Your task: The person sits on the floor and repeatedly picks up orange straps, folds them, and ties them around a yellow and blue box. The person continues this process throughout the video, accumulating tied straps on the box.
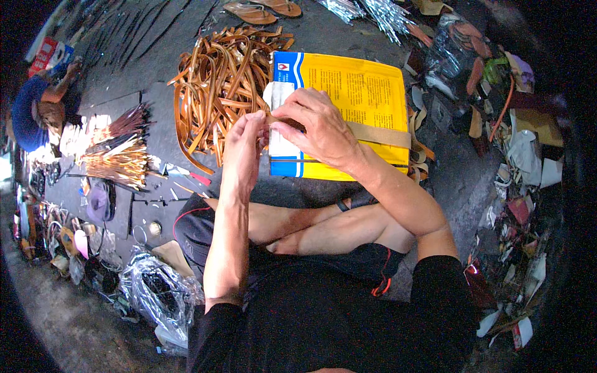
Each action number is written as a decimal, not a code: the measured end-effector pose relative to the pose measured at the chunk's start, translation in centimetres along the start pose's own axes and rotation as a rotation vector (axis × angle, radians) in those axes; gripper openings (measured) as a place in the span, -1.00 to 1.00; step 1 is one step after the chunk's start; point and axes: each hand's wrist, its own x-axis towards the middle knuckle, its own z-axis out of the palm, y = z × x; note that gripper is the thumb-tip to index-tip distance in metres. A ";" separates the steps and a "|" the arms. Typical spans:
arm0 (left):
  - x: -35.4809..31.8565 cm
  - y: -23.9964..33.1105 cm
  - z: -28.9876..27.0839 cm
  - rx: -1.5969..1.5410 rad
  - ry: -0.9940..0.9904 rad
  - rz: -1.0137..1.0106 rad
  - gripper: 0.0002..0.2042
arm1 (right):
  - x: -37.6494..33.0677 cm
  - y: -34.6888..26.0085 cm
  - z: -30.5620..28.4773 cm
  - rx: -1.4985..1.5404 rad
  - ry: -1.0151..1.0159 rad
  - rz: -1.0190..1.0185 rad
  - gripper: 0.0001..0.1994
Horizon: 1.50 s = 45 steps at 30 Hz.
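A tan leather-like strap [380, 135] runs from between my hands, under my right palm, and across a yellow and blue printed tin or box panel [357, 84] in front of my crossed legs. Close beside its left edge, my left hand [244, 142] pinches the strap's left end with thumb and fingers. My right hand [316, 124] is bent over the panel, its fingertips closed on the strap a little right of the left hand's. A white patch [281, 94] lies under the right fingers. Left of the panel is a tangled heap of glossy brown straps [214, 81].
Bundled brown and pale strips [118, 155] lie on a board at left, where another person [37, 115] sits. Clear plastic wrap [158, 292] is near my left elbow. Scraps and bags [525, 155] line the right side. Sandals [252, 12] and silvery strips [385, 18] lie at the back.
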 end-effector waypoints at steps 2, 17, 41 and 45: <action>-0.6 -0.4 -0.2 0.078 0.024 0.060 -0.81 | 0.0 0.4 0.2 -0.007 0.022 0.001 -0.86; 1.5 -2.7 -2.0 -0.097 0.029 -0.024 -0.85 | -0.4 1.1 0.1 0.078 -0.028 0.009 -0.82; 2.0 -3.9 -4.2 -1.096 -0.035 -0.241 -0.59 | 0.1 1.7 0.7 0.127 0.004 -0.033 -0.88; 0.1 -2.6 -0.3 -0.271 0.049 0.018 -0.78 | 0.0 2.0 1.0 0.121 0.004 -0.064 -0.87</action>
